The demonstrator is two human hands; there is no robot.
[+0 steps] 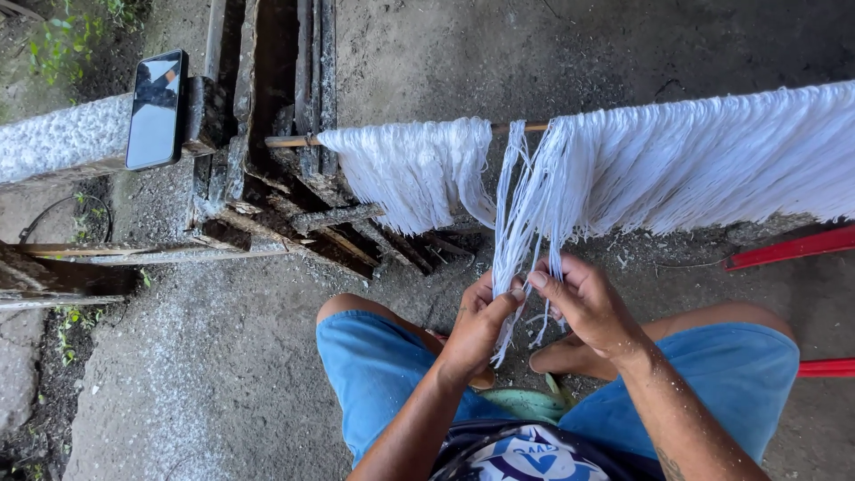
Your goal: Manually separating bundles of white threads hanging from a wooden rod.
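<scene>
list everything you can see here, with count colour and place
white strands: many, white, hung along the rod from centre to right
wooden rod: one, brown, across the top
phone: one, black, upright on the stone ledge, upper left
stone ledge: one, grey, left
wooden frame: one, dark weathered, upper centre-left
red bars: two, red, right edge
left hand: one, pinching a thin bunch of strands
right hand: one, pinching the same bunch

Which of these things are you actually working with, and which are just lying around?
In use: left hand and right hand pinching a bundle of white strands; wooden rod the strands hang from.

Lying about: phone on stone ledge; red bars; weathered wooden frame.
</scene>
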